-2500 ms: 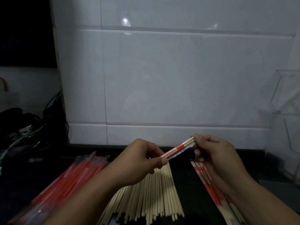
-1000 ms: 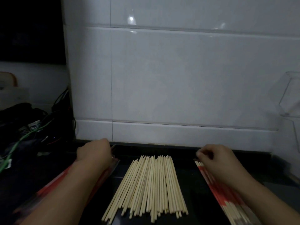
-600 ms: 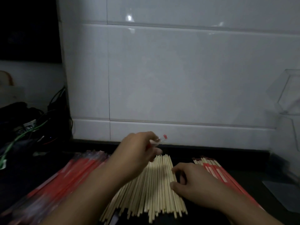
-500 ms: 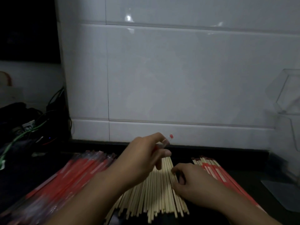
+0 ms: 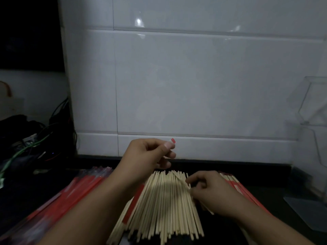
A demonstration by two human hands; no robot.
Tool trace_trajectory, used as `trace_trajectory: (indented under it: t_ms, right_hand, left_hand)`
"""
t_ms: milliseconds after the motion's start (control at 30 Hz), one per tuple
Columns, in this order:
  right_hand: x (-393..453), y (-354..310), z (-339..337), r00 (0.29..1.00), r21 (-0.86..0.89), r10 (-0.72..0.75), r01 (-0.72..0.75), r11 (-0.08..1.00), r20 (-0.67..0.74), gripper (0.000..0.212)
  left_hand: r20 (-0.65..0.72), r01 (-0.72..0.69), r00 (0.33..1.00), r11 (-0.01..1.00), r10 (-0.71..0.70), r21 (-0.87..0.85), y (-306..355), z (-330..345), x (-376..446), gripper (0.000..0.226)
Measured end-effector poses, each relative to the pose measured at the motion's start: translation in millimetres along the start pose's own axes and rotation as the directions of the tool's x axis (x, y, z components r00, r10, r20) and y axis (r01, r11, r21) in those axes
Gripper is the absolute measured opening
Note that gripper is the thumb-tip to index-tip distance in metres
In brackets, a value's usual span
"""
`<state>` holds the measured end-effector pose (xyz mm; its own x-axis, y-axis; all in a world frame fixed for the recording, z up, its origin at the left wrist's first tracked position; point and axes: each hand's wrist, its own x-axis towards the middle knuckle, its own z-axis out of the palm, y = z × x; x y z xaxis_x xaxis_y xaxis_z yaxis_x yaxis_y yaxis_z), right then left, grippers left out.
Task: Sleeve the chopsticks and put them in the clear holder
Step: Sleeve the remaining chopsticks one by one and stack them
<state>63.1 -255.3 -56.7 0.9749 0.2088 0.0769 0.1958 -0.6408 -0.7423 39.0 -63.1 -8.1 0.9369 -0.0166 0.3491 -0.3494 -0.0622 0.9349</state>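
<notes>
Nearest the camera, two bare forearms reach in over a dark counter (image 5: 261,175). Between them lies a fan of bare wooden chopsticks (image 5: 164,206), laid side by side with their far ends roughly level. The right hand (image 5: 210,195) rests on the right edge of that pile, fingers curled, thumb and forefinger pinching one chopstick (image 5: 182,182) whose far end is tilted up and leftward across the others. Just beyond that hand, to the right, sits a row of sleeved chopsticks (image 5: 238,188) with red print. On the left side spreads a stack of empty red-and-clear sleeves (image 5: 74,191) (blurred, so their count is unclear).

Farther out and raised above the pile, the left hand (image 5: 150,156) holds a single sleeve (image 5: 172,140) pinched between thumb and forefinger, the other fingers curled beneath; only its red-tipped end shows past the fingertips.

At the far right, against the white tiled wall (image 5: 194,85), stands the clear holder (image 5: 311,110), well apart from both hands. A tangle of cables (image 5: 28,144) lies at the far left.
</notes>
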Motion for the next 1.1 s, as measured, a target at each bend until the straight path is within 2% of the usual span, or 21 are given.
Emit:
trace_trajectory:
  t_ms: [133, 200, 300, 367, 467, 633, 1100]
  right_hand:
    - [-3, -9, -4, 0.996, 0.299, -0.031, 0.056, 0.953, -0.088, 0.028]
    - [-7, -16, -11, 0.984, 0.474, -0.063, 0.135, 0.87, -0.165, 0.029]
    - [-13, -22, -24, 0.933, 0.592, -0.149, 0.325, 0.738, -0.327, 0.023]
    - [-15, -23, -32, 0.891, 0.628, -0.133, 0.406, 0.664, -0.435, 0.02]
    - [-15, -24, -45, 0.823, 0.661, -0.029, 0.476, 0.58, -0.568, 0.02]
    - [-15, -22, -60, 0.757, 0.688, 0.087, 0.532, 0.494, -0.648, 0.025]
    - [-16, -25, -53, 0.777, 0.703, 0.077, 0.516, 0.49, -0.624, 0.026]
  left_hand:
    - [-0.016, -0.054, 0.998, 0.997, 0.055, 0.05, 3, -5, 3, 0.014]
    - [-0.01, -0.062, 0.998, 0.994, 0.063, 0.091, 4, -7, 4, 0.015]
    - [0.044, -0.052, 0.998, 0.987, 0.046, 0.155, 3, -10, 5, 0.017]
    - [0.069, -0.051, 0.997, 0.985, 0.04, 0.168, -1, -8, 6, 0.017]
    - [0.117, -0.062, 0.992, 0.982, 0.041, 0.178, -5, 1, 4, 0.015]
    - [0.196, -0.088, 0.98, 0.969, 0.042, 0.233, -9, 9, 0, 0.014]
    - [0.191, -0.032, 0.981, 0.983, -0.003, 0.18, -6, 7, -2, 0.014]
